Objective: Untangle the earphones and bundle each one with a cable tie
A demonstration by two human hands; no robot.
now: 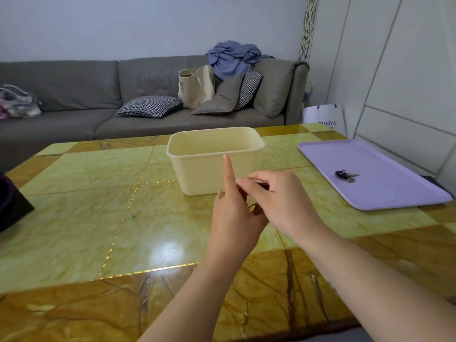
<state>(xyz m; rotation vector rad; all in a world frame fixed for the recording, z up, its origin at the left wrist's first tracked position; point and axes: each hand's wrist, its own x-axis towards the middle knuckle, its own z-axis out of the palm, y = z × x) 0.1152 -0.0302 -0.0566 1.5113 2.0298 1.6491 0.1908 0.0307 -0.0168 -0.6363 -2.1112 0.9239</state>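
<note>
cream tub stands just behind left hand (lilac tray rightward).

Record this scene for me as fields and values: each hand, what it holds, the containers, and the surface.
left hand: index finger raised, other fingers holding dark cable
right hand: pinching the same cable
tub: cream, open, behind hands, contents unclear
tray: purple, right side, small dark item on it
surface: marble-pattern table

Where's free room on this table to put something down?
Free: table between the dark object at left and the cream tub; purple tray around the small bundle. Crowded: before the tub, where left hand and right hand hold the cable.
</note>
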